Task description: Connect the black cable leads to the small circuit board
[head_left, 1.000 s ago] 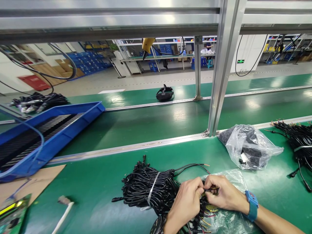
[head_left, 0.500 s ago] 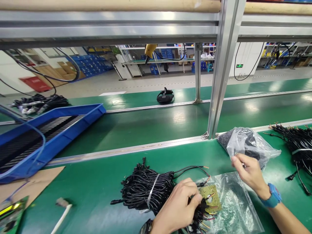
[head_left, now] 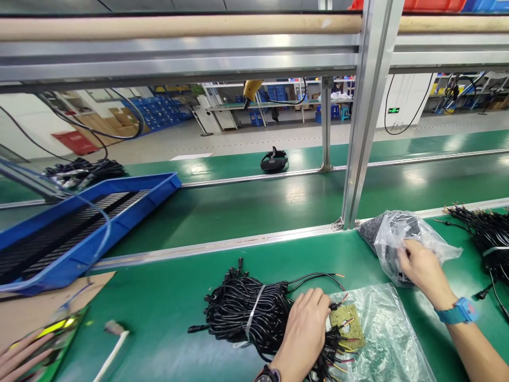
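My left hand (head_left: pixel 305 324) is closed over black cables at the right end of a bundle (head_left: pixel 248 307) tied with a pale band. Stripped coloured wire ends (head_left: pixel 342 345) stick out beside its fingers, over a yellowish sponge (head_left: pixel 347 324) with a hole. Under the sponge lies a flat clear plastic bag (head_left: pixel 393 329). My right hand (head_left: pixel 423 269), with a blue watch on the wrist, has curled fingers at a clear plastic bag (head_left: pixel 385 244) of dark contents. Its fingertips are partly hidden by the film, so whatever small part they may pinch is not visible.
Another person's hand (head_left: pixel 26 353) is at a green circuit board (head_left: pixel 66 345) at lower left. Nearby are a white cable (head_left: pixel 111 358) and a blue tray (head_left: pixel 131 212). More black cables (head_left: pixel 489 233) lie at right. A metal post (head_left: pixel 363 122) rises behind the bag.
My right hand has moved forward into the bag's film. The left hand has shifted slightly over the cables. Another person's hand has appeared at the circuit board. The view has tilted up a little.
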`<state>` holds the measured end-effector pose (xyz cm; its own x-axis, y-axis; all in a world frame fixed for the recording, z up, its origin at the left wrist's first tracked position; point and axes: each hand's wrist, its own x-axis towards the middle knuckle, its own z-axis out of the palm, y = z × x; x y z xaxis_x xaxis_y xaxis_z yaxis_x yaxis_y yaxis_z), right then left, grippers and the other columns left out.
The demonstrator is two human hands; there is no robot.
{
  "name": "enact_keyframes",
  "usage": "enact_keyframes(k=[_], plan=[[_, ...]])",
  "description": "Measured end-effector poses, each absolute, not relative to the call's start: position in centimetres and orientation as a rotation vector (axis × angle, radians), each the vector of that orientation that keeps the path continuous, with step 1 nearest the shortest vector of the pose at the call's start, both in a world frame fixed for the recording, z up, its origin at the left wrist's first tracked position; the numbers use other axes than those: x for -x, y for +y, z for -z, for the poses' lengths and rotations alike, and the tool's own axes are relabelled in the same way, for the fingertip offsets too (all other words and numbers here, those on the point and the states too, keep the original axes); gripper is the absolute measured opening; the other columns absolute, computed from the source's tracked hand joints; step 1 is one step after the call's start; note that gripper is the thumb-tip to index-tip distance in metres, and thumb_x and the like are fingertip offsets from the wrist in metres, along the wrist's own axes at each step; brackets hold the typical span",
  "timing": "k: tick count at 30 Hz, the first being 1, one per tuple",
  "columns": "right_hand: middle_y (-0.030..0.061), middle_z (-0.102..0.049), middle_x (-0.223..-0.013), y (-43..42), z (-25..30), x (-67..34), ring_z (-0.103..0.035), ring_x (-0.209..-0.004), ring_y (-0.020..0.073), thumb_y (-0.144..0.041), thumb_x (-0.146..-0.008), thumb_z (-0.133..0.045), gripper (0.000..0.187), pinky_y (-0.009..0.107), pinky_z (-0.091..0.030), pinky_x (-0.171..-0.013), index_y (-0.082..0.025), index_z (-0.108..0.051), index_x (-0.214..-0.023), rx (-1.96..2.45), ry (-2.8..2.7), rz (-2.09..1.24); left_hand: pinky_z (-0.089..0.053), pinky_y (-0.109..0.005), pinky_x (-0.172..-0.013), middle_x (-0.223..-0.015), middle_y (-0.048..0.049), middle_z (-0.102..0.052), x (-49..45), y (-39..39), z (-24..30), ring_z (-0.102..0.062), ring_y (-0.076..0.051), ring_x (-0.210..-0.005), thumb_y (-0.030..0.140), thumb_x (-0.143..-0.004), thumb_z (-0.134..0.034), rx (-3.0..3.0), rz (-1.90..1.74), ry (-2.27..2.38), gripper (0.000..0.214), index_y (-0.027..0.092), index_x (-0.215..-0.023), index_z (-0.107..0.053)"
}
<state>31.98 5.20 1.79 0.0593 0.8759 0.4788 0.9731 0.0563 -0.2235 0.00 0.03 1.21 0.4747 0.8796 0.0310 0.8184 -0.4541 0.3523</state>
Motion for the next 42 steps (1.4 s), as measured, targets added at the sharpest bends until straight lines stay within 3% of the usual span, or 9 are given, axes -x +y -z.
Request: enact_keyframes(k=[4,12,16,20,24,29,33,36,42], plan=[[0.0132,-0.065,-0.102,5.4,-0.6,-31.3,-0.062,-0.097,0.0295,-0.017,-0.090,-0.049,0.013,0.036,-0.047,-0.081,-0.017,-0.061,-0.097,1.911,-2.103,0.324,-0.043,-0.039,-0.080,-0.094,-0.0065,-0.060,0.3,0.1,-1.4,-0.056,-0.024,-0.087,0.002,-0.094,-0.038,-2.384,-0.382,1.444,0.025,0.017,-0.094,-0.058],[0.0116,-0.067,-0.093,5.5,0.8,-32.3,-0.064,-0.091,0.0287,-0.012,-0.092,-0.050,0.010,0.037,-0.047,-0.082,-0.017,-0.059,-0.092,1.942,-2.166,0.189,-0.044,-0.033,-0.078,-0.086,0.0005,-0.069,2.4,0.0,-3.9,-0.064,-0.021,-0.085,0.009,-0.088,-0.055,-2.209,-0.207,1.190,0.015,0.023,-0.083,-0.060],[0.0118,-0.067,-0.094,5.5,1.1,-32.5,-0.065,-0.089,0.0265,-0.002,-0.088,-0.047,0.020,0.035,-0.046,-0.081,-0.015,-0.059,-0.096,1.953,-2.204,0.128,-0.046,-0.034,-0.077,-0.094,-0.0030,-0.068,2.0,0.4,-3.1,-0.064,-0.022,-0.086,0.011,-0.097,-0.045,-2.247,-0.315,1.300,0.020,0.022,-0.096,-0.062],[0.0111,-0.066,-0.092,5.4,1.0,-32.1,-0.065,-0.084,0.0249,-0.006,-0.094,-0.047,0.017,0.033,-0.045,-0.075,-0.014,-0.059,-0.100,1.983,-2.199,0.145,-0.048,-0.038,-0.086,-0.111,-0.0100,-0.063,1.1,1.0,-1.6,-0.061,-0.025,-0.099,0.006,-0.099,-0.032,-2.373,-0.453,1.466,0.034,0.017,-0.114,-0.060],[0.0105,-0.065,-0.091,5.2,0.7,-31.3,-0.065,-0.080,0.0242,-0.009,-0.098,-0.043,0.017,0.033,-0.043,-0.068,-0.015,-0.059,-0.101,2.050,-2.149,0.236,-0.046,-0.045,-0.083,-0.098,-0.0093,-0.063,0.7,0.9,-1.5,-0.058,-0.029,-0.094,0.003,-0.095,-0.036,-2.474,-0.191,1.573,0.031,0.017,-0.097,-0.064],[0.0088,-0.064,-0.093,4.9,0.2,-30.6,-0.064,-0.081,0.0237,-0.011,-0.098,-0.042,0.021,0.032,-0.042,-0.064,-0.016,-0.058,-0.112,2.058,-2.122,0.289,-0.043,-0.038,-0.078,-0.089,-0.0052,-0.063,1.2,0.6,-2.6,-0.060,-0.025,-0.088,0.010,-0.098,-0.044,-2.444,-0.250,1.433,0.022,0.019,-0.085,-0.060],[0.0093,-0.062,-0.093,4.8,-0.1,-30.5,-0.063,-0.079,0.0234,-0.010,-0.096,-0.040,0.021,0.032,-0.042,-0.063,-0.016,-0.058,-0.107,2.041,-2.101,0.291,-0.040,-0.032,-0.068,-0.083,-0.0028,-0.065,1.4,0.8,-1.9,-0.065,-0.020,-0.078,0.007,-0.099,-0.038,-2.334,-0.335,1.476,0.027,0.020,-0.094,-0.061],[0.0090,-0.060,-0.091,4.6,-0.4,-30.4,-0.060,-0.075,0.0234,-0.011,-0.096,-0.038,0.019,0.034,-0.042,-0.063,-0.018,-0.056,-0.096,2.005,-2.072,0.305,-0.039,-0.030,-0.065,-0.094,-0.0031,-0.065,1.0,1.1,-1.0,-0.066,-0.018,-0.076,0.003,-0.098,-0.040,-2.347,-0.317,1.558,0.029,0.021,-0.101,-0.063],[0.0084,-0.057,-0.088,4.2,-1.8,-29.3,-0.058,-0.076,0.0244,-0.017,-0.098,-0.037,0.019,0.035,-0.043,-0.065,-0.022,-0.050,-0.085,1.884,-1.935,0.330,-0.039,-0.029,-0.069,-0.098,-0.0021,-0.063,0.4,1.0,-0.7,-0.064,-0.020,-0.092,0.007,-0.097,-0.050,-2.418,-0.226,1.564,0.020,0.022,-0.094,-0.063]])
